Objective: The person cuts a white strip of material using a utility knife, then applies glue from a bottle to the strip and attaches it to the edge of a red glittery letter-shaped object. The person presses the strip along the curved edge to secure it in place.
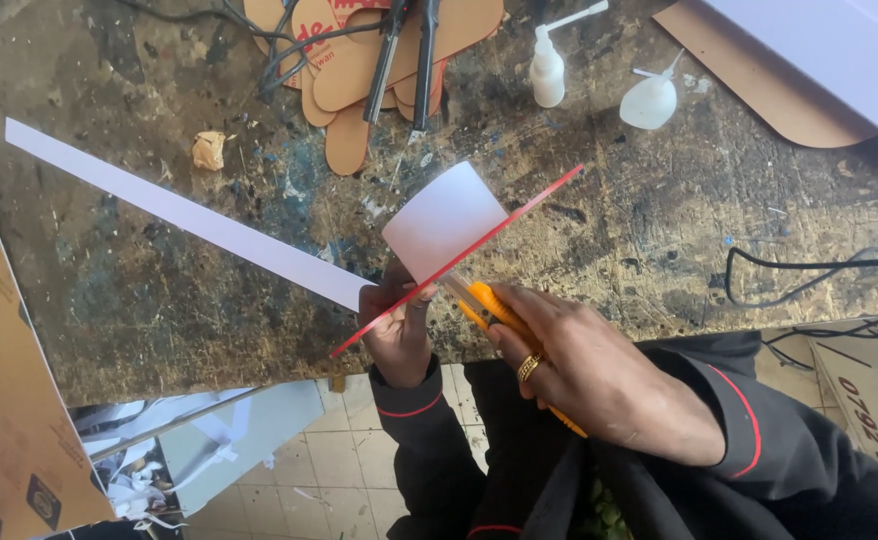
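At the near edge of the scarred workbench (659, 240) the person is mid-cut: the left hand (397, 325) pinches a thin red-edged sheet (479, 245) seen almost edge-on, with a white card (442, 218) curling up behind it, while the right hand (584, 370), closed around the handle of an orange utility knife (494, 315), has the blade against the sheet just beside the left fingers. By my reckoning the cut is under way along the red edge, and the next stroke calls for a steady pull with the left fingers kept out of the blade's line. One long white paper strip (179, 212) runs from the hand out to the left. Further back I count two white glue bottles (547, 68), one crumpled paper scrap (209, 150), and a stack of tan leather-like cutouts (349, 70) under black tool handles (409, 55).
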